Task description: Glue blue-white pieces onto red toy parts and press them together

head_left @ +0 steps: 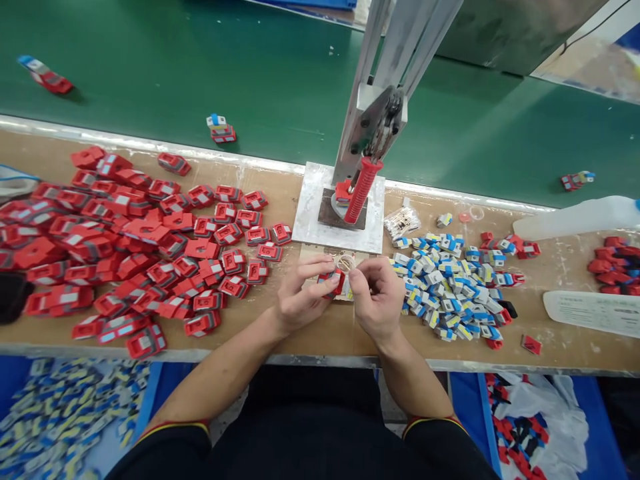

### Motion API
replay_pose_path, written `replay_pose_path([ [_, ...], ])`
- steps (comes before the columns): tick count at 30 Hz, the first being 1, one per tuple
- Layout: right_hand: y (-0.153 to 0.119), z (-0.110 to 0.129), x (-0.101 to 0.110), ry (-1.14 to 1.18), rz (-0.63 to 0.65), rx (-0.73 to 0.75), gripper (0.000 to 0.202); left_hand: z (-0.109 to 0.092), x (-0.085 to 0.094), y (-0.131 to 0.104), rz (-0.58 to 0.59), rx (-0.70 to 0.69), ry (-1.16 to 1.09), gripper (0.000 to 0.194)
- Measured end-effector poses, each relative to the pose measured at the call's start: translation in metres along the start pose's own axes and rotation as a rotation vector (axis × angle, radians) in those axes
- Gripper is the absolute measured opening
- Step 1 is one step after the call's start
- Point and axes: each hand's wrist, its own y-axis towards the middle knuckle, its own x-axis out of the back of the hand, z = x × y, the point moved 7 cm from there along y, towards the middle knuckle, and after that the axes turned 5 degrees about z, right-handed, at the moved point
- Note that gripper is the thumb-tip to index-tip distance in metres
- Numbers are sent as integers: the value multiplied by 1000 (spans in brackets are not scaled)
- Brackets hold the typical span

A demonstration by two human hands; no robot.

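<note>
My left hand [307,290] has its fingers closed round a small red plastic toy-like piece [330,283], partly hidden by them. Opposite it, my right hand [376,290] is pinched, thumb against curled fingers; what it grips is too small to make out. A thin pale ring [345,264] shows between the two hands, at the right fingertips. Just beyond them stands a hand press with a red lever handle [364,190] on a metal base plate [313,213]. Another red piece [343,191] sits under the press, partly covered by the handle.
Many red-and-grey pieces [165,227] are heaped left; small white, blue and yellow pieces [445,287] lie right. A bag of small pins [401,221] is beside the base plate. Behind runs a green belt [280,87] carrying several joined pieces. Plastic bottles [575,217] lie far right.
</note>
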Motion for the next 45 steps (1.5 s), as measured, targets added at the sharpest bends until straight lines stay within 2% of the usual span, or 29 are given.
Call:
replay_pose_path([
  [6,0,15,4,-133,-13,168,32,-19,-2,2,-33,-150,212,20],
  [9,-6,18,3,-216,-41,235,34,-26,-2,-1,-38,-189,224,20],
  [12,-15,24,2,-264,-79,368,28,-27,1,-2,-23,-185,170,26],
  [16,-19,27,5,-221,-119,491,20,-36,4,3,3,-236,130,20],
  [18,-17,23,7,-135,-84,470,31,-43,2,8,-3,-216,94,23],
  [21,-19,17,5,-5,12,434,45,-49,0,13,-72,-76,-33,50],
  [22,-21,15,7,31,-1,428,47,-50,-2,14,-91,-22,-97,61],
  [24,-26,14,14,100,-114,413,51,-55,-7,14,-104,57,-246,77],
  [27,-32,16,24,172,-261,385,49,-61,-14,16,-43,102,-447,70],
  [29,-32,18,24,164,-251,371,44,-61,-17,16,1,102,-522,65],
  [31,-31,18,20,119,-204,333,47,-55,-19,15,-1,116,-554,75],
  [33,-33,14,15,92,-167,274,59,-47,-18,13,-38,143,-552,81],
  [37,-39,8,8,162,-139,211,79,-43,-13,10,-102,172,-479,68],
  [41,-38,21,13,127,-150,225,78,-54,-9,11,-71,114,-405,61],
  [45,-36,36,26,123,-234,197,63,-68,-11,12,-46,66,-369,55],
])
